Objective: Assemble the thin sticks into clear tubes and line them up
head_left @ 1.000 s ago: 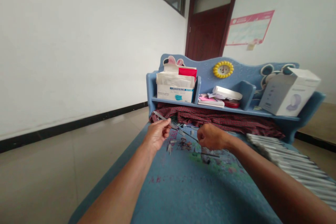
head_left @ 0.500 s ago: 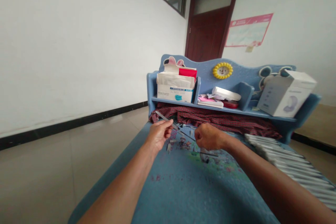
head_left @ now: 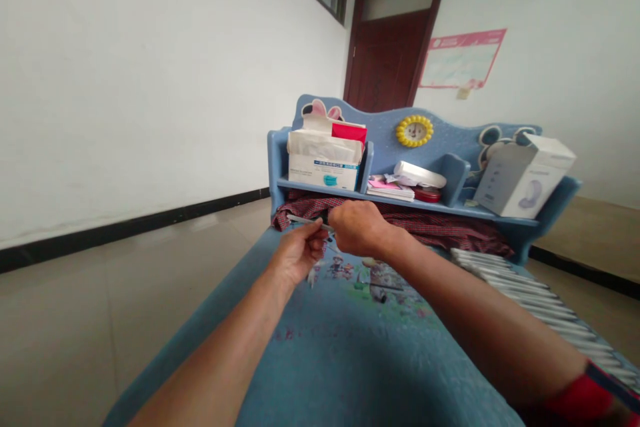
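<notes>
My left hand (head_left: 299,252) pinches a slim, translucent pen barrel (head_left: 300,219), whose far end points up and left. My right hand (head_left: 359,227) is closed in a fist at the barrel's near end, almost touching the left fingertips. The thin dark refill is hidden by the right fist. Beneath the hands lies the blue desk (head_left: 320,373) with worn cartoon prints. Small pale parts (head_left: 312,275) rest just below my left fingers. A small dark-ended piece (head_left: 381,295) lies below my right wrist, too blurred to name.
Many whitish pens (head_left: 540,300) lie in a row at the right. A checked red cloth (head_left: 430,232) runs along the desk's back. On the shelf above stand a mask box (head_left: 320,170), papers (head_left: 393,191), a red tin (head_left: 427,195) and a white box (head_left: 520,180).
My right hand has moved left and up against my left hand, and the dark refill between them no longer shows. The barrel is tilted flatter. The view has shifted slightly.
</notes>
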Demonstrator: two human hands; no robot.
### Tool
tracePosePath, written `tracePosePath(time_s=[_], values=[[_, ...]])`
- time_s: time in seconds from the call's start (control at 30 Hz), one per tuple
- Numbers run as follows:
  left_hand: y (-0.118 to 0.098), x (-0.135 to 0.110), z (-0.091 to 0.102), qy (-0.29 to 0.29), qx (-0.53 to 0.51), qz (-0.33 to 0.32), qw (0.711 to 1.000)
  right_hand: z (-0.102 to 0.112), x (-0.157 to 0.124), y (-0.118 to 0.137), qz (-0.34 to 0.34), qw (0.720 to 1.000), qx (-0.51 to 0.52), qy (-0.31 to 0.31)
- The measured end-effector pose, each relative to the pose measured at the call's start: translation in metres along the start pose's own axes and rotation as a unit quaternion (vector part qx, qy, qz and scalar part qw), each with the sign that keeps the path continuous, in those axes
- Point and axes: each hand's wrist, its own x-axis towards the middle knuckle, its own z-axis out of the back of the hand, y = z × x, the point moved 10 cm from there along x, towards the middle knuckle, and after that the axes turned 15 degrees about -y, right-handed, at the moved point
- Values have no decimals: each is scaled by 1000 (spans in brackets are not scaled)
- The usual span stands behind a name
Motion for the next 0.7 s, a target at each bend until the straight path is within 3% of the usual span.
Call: tracePosePath(time_s=[0.17,0.3,0.4,0.5,0.7], values=[[-17,-3,-6,37,-101,-5,994,36,-1,9,5,989,-16,-144],[-44,-11,-2,28,-146,-54,987,35,-17,-11,-20,984,1,-179],[-65,-15,2,42,-192,-76,978,16,-32,-34,-35,989,15,-141],[-77,-16,6,52,-221,-84,970,-14,-50,-56,-51,997,22,-56],[-66,-18,-1,44,-196,-69,977,-70,-88,-87,-80,994,1,74]])
